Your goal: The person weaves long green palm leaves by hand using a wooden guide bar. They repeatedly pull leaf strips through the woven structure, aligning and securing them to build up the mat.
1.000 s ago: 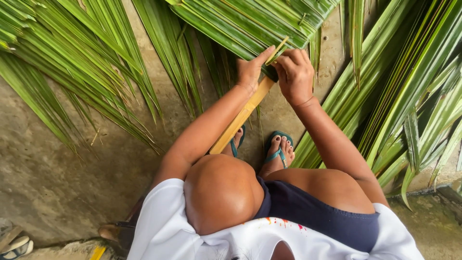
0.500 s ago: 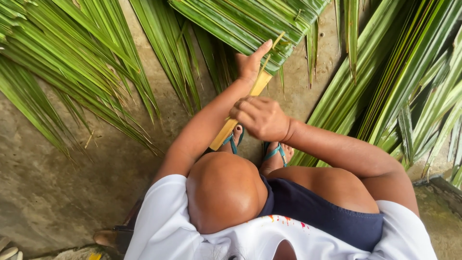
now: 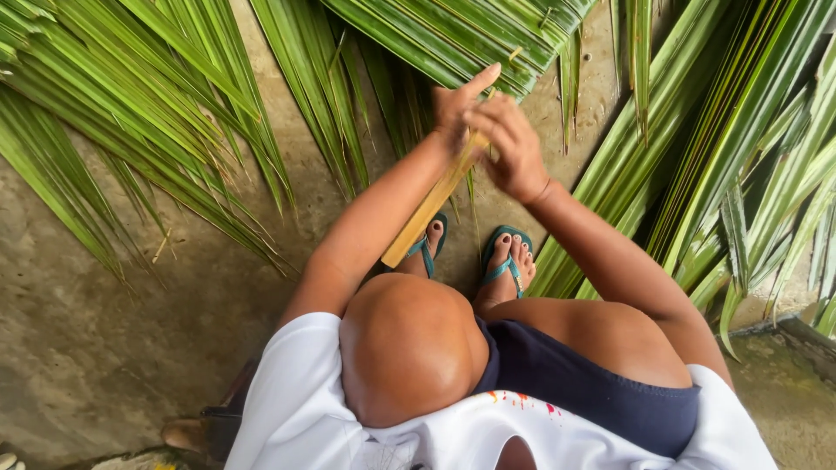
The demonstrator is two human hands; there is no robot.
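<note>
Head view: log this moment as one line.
left hand: grips palm midrib | right hand: on midrib's upper end | palm fronds: spread on concrete floor | posture: squatting

An outdoor yard or open work area of a rural home is shown: a bare, stained concrete floor (image 3: 104, 348) is covered with long green palm fronds (image 3: 131, 96), and flip-flops (image 3: 505, 261) are worn while squatting low.

Palm frond midrib (image 3: 433, 205) and attached leaflets (image 3: 461, 35), seen from above.
The tan, flattened midrib runs diagonally from a cut lower end near the feet up to the hands; its long green leaflets lie flat, overlapping, fanned across the concrete floor beyond.
</note>
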